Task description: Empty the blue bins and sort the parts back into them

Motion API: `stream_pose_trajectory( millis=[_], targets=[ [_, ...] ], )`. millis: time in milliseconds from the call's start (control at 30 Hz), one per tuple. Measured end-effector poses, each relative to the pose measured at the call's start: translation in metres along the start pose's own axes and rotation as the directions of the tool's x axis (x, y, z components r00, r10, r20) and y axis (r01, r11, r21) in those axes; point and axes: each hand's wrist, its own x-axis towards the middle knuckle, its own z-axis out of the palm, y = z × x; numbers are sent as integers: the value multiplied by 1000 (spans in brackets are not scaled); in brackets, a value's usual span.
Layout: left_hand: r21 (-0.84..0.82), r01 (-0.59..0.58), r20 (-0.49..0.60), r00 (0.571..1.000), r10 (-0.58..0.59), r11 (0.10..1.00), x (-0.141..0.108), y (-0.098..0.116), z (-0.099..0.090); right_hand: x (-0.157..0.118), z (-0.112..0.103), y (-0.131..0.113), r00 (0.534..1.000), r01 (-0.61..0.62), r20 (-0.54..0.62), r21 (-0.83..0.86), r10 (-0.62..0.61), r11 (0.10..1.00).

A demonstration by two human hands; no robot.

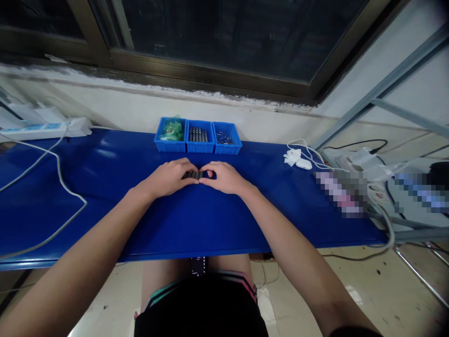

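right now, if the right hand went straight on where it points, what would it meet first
Likely the dark ribbed piece in the left hand, close ahead of the right hand; whether they touch is unclear.

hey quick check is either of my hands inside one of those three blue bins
No, the left hand and right hand are both in front of the blue bins.

A short, dark grey row of ridged, cylinder-like pieces (193, 175) sits side by side between a person's two hands, the left hand (172, 174) gripping most of its length and the right hand (224, 178) pinching its right end. The row runs crosswise at the glossy blue table (213, 215), its outer parts partly hidden by fingers, its material too small to tell.
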Motion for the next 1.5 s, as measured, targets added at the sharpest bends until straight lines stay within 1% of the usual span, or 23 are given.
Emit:
stream_pose_trajectory(
  millis=[200,333,433,567,733,900,1100,1200,1333,1433,1500],
  targets=[
    [-24,-33,-47,998,32,999,-1,-3,3,2,-1,-3,1000,-2,14,4,2,1000],
    [-18,-36,-48,998,35,999,-3,-3,3,3,-1,-5,1000,-8,22,5,8,1000],
    [9,-32,-33,999,32,999,-3,-2,1,3,-2,-6,999,-17,50,-13,18,1000],
    [22,-21,-47,999,22,1000,-3,1,1,1,-2,-6,995,8,98,-59,-2,998],
    [29,4,-53,999,-2,1000,-2,2,2,-1,-1,-5,996,-10,93,-69,16,998],
    [8,12,-56,998,-12,1000,0,2,1,-2,-1,-1,995,47,86,-49,-43,998],
    [1,4,-58,998,-4,1000,0,2,0,1,-3,3,994,112,-13,67,-112,991],
    [7,1,-60,998,-1,1000,1,3,0,1,-2,0,994,94,-65,106,-87,990],
    [-9,4,-63,998,-4,1000,1,3,0,-2,-1,-5,979,90,-193,146,-61,985],
    [-12,13,-63,998,-13,1000,0,5,0,7,-13,1,949,94,-314,162,-39,982],
    [-11,28,-54,998,-29,1000,-1,6,0,26,-31,13,919,39,-394,156,26,987]
  ],
)
